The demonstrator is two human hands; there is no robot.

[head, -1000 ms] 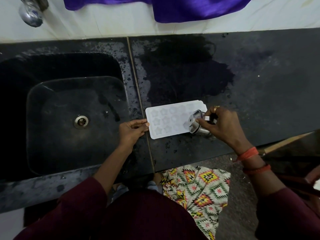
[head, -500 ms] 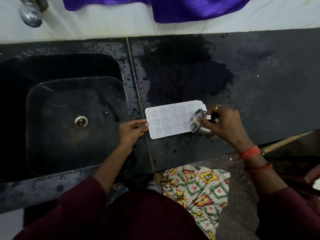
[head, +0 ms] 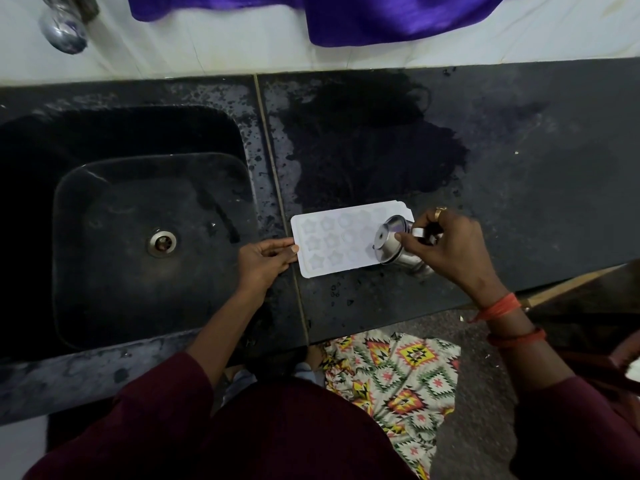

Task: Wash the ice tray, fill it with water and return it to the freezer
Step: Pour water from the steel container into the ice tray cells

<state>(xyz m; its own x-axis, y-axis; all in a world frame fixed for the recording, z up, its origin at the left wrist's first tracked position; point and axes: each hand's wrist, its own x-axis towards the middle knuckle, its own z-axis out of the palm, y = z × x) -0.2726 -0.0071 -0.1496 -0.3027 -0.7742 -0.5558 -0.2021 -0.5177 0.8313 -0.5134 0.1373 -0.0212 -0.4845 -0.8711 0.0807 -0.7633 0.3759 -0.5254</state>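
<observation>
Little has moved since the earlier frames: the ice tray (head: 332, 244) lies in the same spot, and the steel cup (head: 393, 244) is tipped a shade further over its right end.

One white ice tray lies flat on the dark tabletop (head: 519, 168), just right of the seam (head: 277, 188) that runs from far to near. It has three rows of moulds. Six star shapes show at the left end; further right they are faint or hidden by the cup, so I cannot count the rest.

One left hand (head: 263, 263) pinches the tray's left short edge, its fingers (head: 293, 249) narrow on the rim. One right hand (head: 446, 244) has its fingers curled round the single cup, whose mouth faces left above the tray. Whether water is running out I cannot tell. A ring (head: 440, 213) sits on that hand and two red bands (head: 498, 308) on its wrist.

Far of the tray spreads one dark wet patch (head: 363, 143); droplets lie near its near long edge, which sits back from the tabletop's near edge. Bare tabletop opens to the right and far right.

Left of the seam is one black sink (head: 104, 289) with one drain (head: 161, 242), and one tap (head: 64, 27) above its far left. A purple cloth (head: 381, 19) hangs at the far wall. Below the near edge a patterned cloth (head: 398, 375) shows.
</observation>
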